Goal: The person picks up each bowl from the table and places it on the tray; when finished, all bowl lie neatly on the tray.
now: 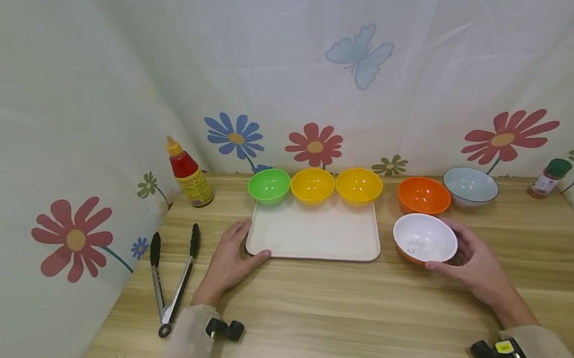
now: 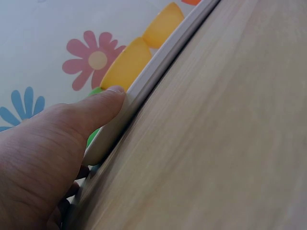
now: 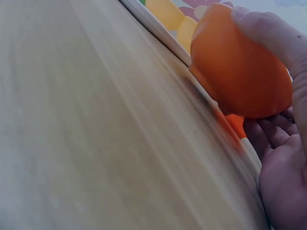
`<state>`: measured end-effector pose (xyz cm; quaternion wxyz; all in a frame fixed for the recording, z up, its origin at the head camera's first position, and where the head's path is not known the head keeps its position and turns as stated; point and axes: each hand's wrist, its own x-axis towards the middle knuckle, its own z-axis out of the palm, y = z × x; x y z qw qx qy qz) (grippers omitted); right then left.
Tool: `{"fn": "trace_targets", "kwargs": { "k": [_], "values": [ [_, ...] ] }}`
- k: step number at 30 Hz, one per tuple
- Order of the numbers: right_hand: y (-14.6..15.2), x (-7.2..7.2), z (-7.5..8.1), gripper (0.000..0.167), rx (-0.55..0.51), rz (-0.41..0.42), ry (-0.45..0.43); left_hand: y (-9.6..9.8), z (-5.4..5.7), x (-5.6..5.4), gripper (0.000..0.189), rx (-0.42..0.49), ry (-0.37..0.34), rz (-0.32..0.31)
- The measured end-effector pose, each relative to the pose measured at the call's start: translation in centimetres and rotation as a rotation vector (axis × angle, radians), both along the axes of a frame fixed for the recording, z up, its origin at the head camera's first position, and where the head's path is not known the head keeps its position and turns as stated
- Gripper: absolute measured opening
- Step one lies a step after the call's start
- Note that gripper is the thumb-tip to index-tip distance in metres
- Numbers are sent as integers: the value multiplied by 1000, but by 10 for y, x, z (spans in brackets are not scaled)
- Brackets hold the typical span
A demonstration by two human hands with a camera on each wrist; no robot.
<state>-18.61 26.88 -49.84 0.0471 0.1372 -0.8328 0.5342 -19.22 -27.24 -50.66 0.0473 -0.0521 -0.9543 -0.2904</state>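
Observation:
My right hand (image 1: 482,273) grips a bowl (image 1: 423,238), white inside and orange outside, by its right side. In the right wrist view the thumb lies on the orange outer wall (image 3: 235,67) near the rim, with fingers at the far side. My left hand (image 1: 229,260) holds the near left corner of a white rectangular tray (image 1: 315,233). Its thumb rests on the tray's front rim (image 2: 136,93); the other fingers are partly hidden at the left side. A green bowl (image 1: 269,186) and two yellow bowls (image 1: 312,186) (image 1: 359,186) line the tray's back edge.
Behind the held bowl stand an orange bowl (image 1: 423,196) and a pale blue-grey bowl (image 1: 470,186). A green-capped jar (image 1: 549,178) is at the far right. Tongs (image 1: 171,283) lie spread on the left, with a red sauce bottle (image 1: 190,174) behind. Patterned curtains (image 1: 278,57) border the table.

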Motion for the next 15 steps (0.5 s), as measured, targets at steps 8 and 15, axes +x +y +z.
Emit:
{"fn": "trace_targets", "kwargs": {
  "k": [8, 15],
  "values": [
    [-4, 3, 7, 97, 0, -7, -7, 0, 0, 0, 104, -1, -4, 2],
    [-11, 4, 18, 100, -38, 1, -18, 0, 0, 1, 104, 2, 1, 4]
  ]
}}
